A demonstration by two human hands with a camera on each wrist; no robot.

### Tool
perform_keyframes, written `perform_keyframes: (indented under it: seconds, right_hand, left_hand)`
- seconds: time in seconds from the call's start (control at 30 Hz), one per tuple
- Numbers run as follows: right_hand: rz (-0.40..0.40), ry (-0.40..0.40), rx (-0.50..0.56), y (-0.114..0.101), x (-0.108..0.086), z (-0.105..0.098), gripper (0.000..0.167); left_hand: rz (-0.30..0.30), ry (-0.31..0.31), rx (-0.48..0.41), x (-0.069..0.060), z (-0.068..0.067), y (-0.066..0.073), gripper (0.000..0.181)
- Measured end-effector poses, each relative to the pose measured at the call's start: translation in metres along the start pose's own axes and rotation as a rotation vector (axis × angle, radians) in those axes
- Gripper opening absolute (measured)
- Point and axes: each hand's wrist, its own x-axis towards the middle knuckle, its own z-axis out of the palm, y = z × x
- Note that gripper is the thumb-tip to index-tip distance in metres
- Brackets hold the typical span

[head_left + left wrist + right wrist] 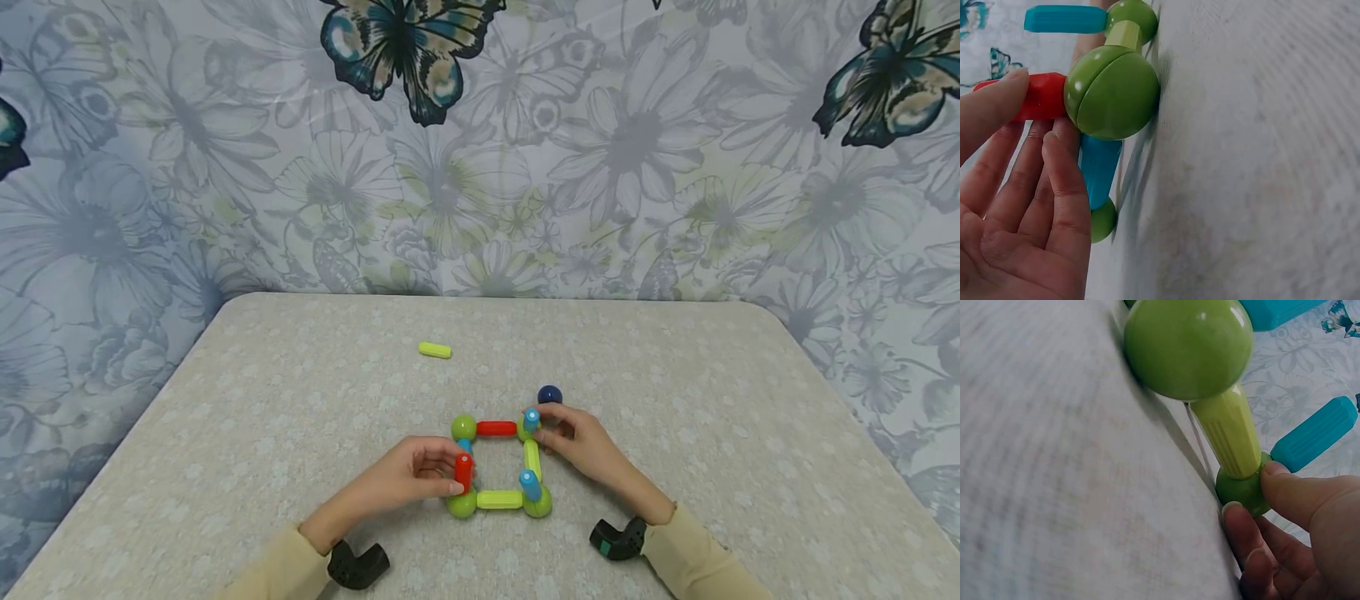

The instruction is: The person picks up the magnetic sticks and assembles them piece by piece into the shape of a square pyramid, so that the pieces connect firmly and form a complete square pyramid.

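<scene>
A square of green balls joined by rods lies on the table. Its far rod [497,428] is red, the near rod [499,500] and right rod [1230,434] are yellow-green, and the left rod [1099,169] is blue. My left hand [408,469] pinches a red rod [463,472] standing on the near-left ball [1115,94]. With thumb and fingertips, my right hand [583,443] holds the far-right ball [1241,490], from which a blue rod [1315,434] stands up. Another blue rod [530,484] rises from the near-right ball [537,502].
A dark blue ball [550,394] sits just beyond my right hand. Farther back lies a loose yellow-green rod [435,350]. The table [300,375] meets a hanging cloth [495,192] with flowers and butterflies. Black devices [358,565] are strapped at both wrists.
</scene>
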Motion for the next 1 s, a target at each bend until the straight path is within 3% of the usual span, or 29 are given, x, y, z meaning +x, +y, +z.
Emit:
perform_keyframes:
  seconds: [0.17, 0.33, 0.4, 0.53, 0.67, 0.73, 0.83, 1.0]
  right_hand:
    - [-0.009, -0.004, -0.001, -0.001, -0.001, -0.002, 0.033]
    - [0.000, -0.004, -0.052, -0.009, -0.010, -0.009, 0.038]
    - [0.012, -0.020, -0.063, -0.013, -0.016, -0.013, 0.034]
    - [-0.032, -0.183, -0.013, -0.019, -0.033, -0.016, 0.033]
    - [-0.161, -0.337, -0.005, -0.023, -0.048, -0.010, 0.042]
    - [-0.221, -0.325, -0.051, -0.025, -0.051, -0.004, 0.041]
    - [-0.250, -0.263, -0.097, -0.026, -0.050, 0.002, 0.035]
    - [-0.235, -0.207, -0.072, -0.021, -0.045, -0.003, 0.029]
  left_hand:
    - [0.011, 0.010, 0.039, 0.001, -0.005, 0.001, 0.030]
    - [0.024, 0.139, 0.113, 0.015, -0.024, 0.003, 0.030]
    - [0.020, 0.156, 0.154, 0.024, -0.033, 0.000, 0.034]
    - [0.014, 0.060, 0.252, 0.040, -0.046, -0.009, 0.041]
    - [0.029, -0.040, 0.295, 0.051, -0.049, -0.014, 0.036]
    - [0.025, -0.048, 0.308, 0.053, -0.049, -0.015, 0.031]
    - [0.015, -0.038, 0.316, 0.049, -0.048, -0.015, 0.026]
    - [-0.007, -0.014, 0.358, 0.029, -0.046, -0.011, 0.026]
